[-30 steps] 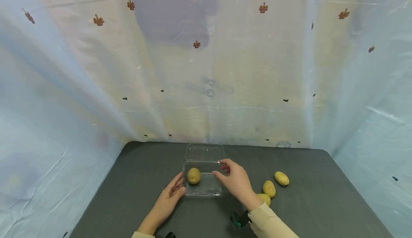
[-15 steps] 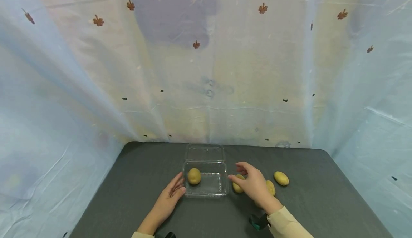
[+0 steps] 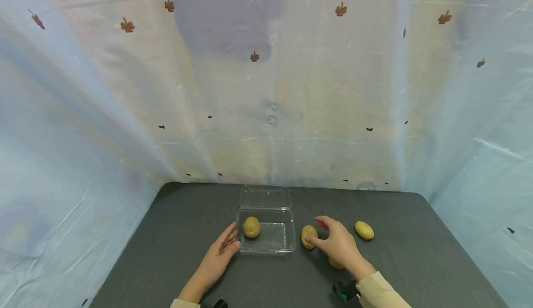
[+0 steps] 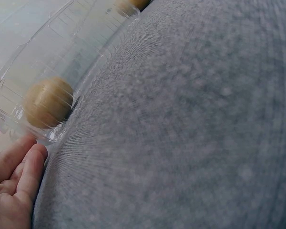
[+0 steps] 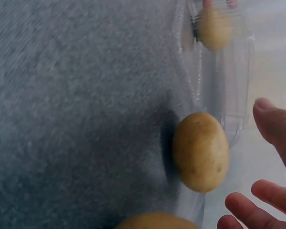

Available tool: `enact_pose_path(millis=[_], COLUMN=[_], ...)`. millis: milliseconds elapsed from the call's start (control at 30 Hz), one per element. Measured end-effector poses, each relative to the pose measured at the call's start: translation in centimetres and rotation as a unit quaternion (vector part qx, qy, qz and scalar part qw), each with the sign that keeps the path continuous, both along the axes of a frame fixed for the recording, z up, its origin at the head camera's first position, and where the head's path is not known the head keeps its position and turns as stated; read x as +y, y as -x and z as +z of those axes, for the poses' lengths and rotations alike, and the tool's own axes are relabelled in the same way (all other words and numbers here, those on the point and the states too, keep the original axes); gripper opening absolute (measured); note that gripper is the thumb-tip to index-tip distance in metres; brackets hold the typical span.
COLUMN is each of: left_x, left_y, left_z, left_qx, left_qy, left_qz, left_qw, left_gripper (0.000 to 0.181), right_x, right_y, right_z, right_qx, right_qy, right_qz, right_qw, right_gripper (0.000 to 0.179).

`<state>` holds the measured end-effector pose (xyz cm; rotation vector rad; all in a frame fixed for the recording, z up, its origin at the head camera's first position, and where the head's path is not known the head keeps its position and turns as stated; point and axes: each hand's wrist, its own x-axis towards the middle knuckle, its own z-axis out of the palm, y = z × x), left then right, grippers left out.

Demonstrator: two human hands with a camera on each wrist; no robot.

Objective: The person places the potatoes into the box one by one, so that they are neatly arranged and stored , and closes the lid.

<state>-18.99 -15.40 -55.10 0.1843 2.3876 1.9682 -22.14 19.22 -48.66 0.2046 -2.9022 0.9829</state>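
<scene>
A clear plastic clamshell box [image 3: 270, 245] sits on the dark table with its lid [image 3: 265, 197] folded back. One potato [image 3: 251, 228] lies in its left half, also seen through the wall in the left wrist view. My left hand [image 3: 215, 258] rests at the box's left side, fingers extended and touching it. Just right of the box lies another potato [image 3: 307, 233]. My right hand [image 3: 339, 245] hovers over it, thumb and fingers spread. In the right wrist view this potato [image 5: 201, 152] is apart from the fingertips [image 5: 264, 105].
Under the right hand, a potato [image 3: 335, 262] is partly hidden, with another mostly covered behind the wrist. Farther right lies one more potato [image 3: 364, 230]. A patterned plastic sheet [image 3: 325, 90] hangs behind and beside the grey-black table [image 3: 179, 224].
My right hand has moved right, from the box's right side to above the potato beside it, uncovering that potato. The left hand and the box have stayed put.
</scene>
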Motion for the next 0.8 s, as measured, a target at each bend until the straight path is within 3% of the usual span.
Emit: enact_pose_path(millis=[367,800], left_x=[0.1,-0.2], left_y=[0.1,0.1], left_z=[0.0,-0.1], left_qx=[-0.002,-0.001], left_qy=[0.023,0.024], left_qz=[0.000,-0.002], left_qw=[0.9997,0.9997], left_gripper=[0.061,0.060], right_x=[0.6,0.8], right_y=[0.3,0.8], right_z=[-1.0,-1.7], right_qx=[-0.009,-0.033], right_qy=[-0.057,-0.039], right_qz=[0.019,0.040], right_qw=[0.9981,0.9979], right_gripper=[0.079,0.079])
